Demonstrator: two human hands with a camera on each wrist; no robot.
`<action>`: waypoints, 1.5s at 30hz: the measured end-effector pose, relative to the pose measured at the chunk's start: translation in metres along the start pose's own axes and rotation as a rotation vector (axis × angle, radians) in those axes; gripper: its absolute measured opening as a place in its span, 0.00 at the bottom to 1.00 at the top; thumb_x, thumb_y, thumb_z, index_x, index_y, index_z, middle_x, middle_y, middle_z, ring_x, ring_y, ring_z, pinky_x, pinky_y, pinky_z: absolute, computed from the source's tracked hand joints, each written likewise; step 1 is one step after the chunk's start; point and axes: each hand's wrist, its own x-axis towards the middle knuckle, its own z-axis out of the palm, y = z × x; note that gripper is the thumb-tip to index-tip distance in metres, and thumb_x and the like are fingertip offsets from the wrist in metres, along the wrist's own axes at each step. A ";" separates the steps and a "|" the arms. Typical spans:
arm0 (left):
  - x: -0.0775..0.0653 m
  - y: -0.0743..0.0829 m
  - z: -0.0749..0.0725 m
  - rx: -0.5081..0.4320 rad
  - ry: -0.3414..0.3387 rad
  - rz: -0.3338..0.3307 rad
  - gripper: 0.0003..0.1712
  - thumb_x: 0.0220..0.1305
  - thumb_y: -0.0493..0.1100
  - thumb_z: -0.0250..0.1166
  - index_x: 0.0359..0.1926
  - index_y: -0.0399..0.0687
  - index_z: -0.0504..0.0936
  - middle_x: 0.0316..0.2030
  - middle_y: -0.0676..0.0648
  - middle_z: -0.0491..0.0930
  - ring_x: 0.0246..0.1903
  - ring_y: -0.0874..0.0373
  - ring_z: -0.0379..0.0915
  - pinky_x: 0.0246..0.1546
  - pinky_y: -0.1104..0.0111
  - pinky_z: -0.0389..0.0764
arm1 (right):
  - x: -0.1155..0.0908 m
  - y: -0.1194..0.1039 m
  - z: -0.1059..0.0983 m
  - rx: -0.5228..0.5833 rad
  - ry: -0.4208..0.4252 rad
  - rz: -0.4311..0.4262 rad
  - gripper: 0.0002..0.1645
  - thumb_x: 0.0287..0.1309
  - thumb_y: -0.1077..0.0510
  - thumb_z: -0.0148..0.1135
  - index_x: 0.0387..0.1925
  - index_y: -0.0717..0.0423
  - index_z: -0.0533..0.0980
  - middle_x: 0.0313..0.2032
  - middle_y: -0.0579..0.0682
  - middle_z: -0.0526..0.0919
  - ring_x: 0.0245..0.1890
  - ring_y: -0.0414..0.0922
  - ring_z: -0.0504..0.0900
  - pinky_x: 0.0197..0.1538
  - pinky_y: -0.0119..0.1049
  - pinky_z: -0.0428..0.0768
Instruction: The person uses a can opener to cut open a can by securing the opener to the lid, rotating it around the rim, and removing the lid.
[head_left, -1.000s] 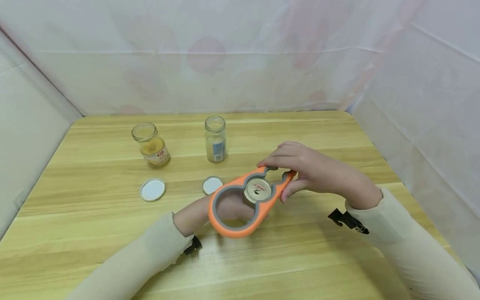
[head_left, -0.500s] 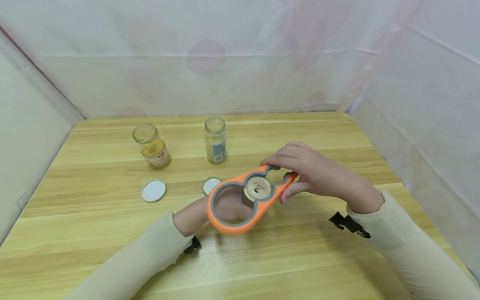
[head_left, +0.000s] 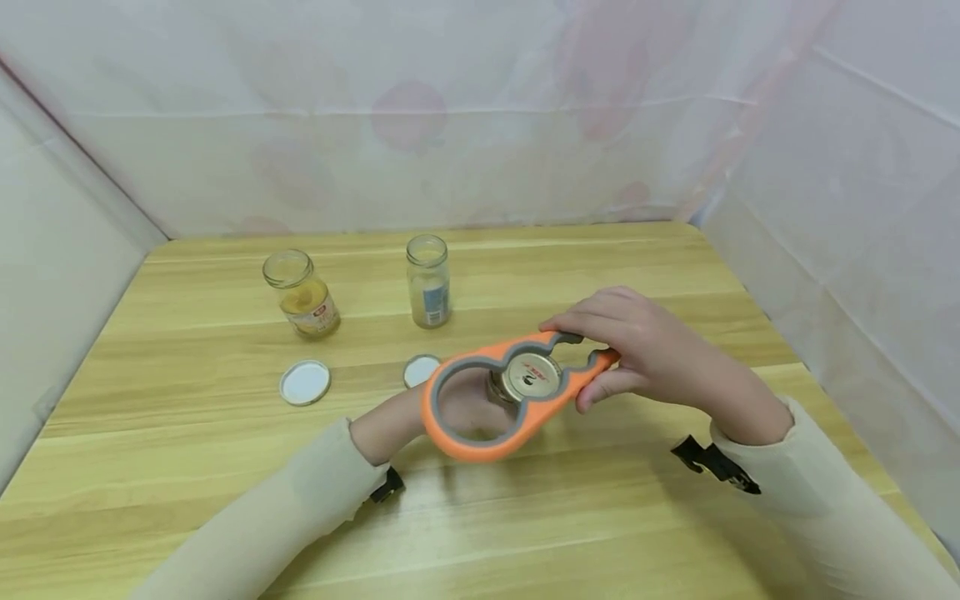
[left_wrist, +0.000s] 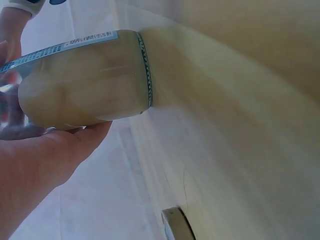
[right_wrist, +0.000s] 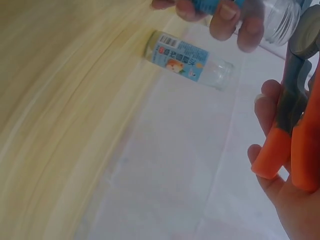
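My left hand (head_left: pixel 468 404), seen through the large loop of an orange jar opener (head_left: pixel 468 454), grips a glass jar (left_wrist: pixel 95 80) with a blue-and-white label. The jar is raised above the table, its base towards the wood in the left wrist view. My right hand (head_left: pixel 637 342) squeezes the two handles of the opener. A gold lid (head_left: pixel 533 377) with red print sits in the opener's smaller, grey-lined gap. In the right wrist view, bare threads of the jar's neck (right_wrist: pixel 284 22) show beside the lid, which stands slightly off the mouth.
Behind the hands stand two lidless glass jars: one with yellow contents (head_left: pixel 309 308) and a slim one with a blue label (head_left: pixel 430 287). A larger white lid (head_left: pixel 305 382) and a smaller white lid (head_left: pixel 420 370) lie on the wooden table (head_left: pixel 187 467). Pale curtains surround it.
The opener and my right hand have shifted to the right. The gold lid has moved with them, off the jar's mouth, while my left hand stays nearly in place.
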 end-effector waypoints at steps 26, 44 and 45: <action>0.024 -0.028 -0.046 0.364 0.372 0.098 0.29 0.62 0.27 0.63 0.62 0.31 0.64 0.57 0.36 0.71 0.56 0.50 0.70 0.58 0.64 0.74 | -0.013 -0.007 -0.011 -0.005 0.084 -0.031 0.48 0.47 0.23 0.57 0.55 0.55 0.81 0.43 0.43 0.85 0.41 0.41 0.81 0.51 0.37 0.70; 0.045 -0.019 -0.055 0.431 0.489 0.012 0.31 0.68 0.37 0.64 0.67 0.42 0.60 0.62 0.43 0.67 0.64 0.53 0.64 0.67 0.61 0.66 | -0.017 -0.009 -0.010 -0.019 0.082 -0.021 0.48 0.46 0.23 0.57 0.56 0.54 0.81 0.43 0.41 0.85 0.39 0.40 0.80 0.50 0.36 0.70; 0.046 -0.017 -0.056 0.433 0.498 -0.003 0.31 0.69 0.39 0.64 0.67 0.44 0.61 0.62 0.44 0.68 0.63 0.54 0.65 0.66 0.61 0.67 | -0.018 -0.009 -0.010 -0.020 0.082 -0.018 0.48 0.47 0.23 0.56 0.56 0.54 0.81 0.43 0.42 0.86 0.39 0.40 0.80 0.50 0.36 0.70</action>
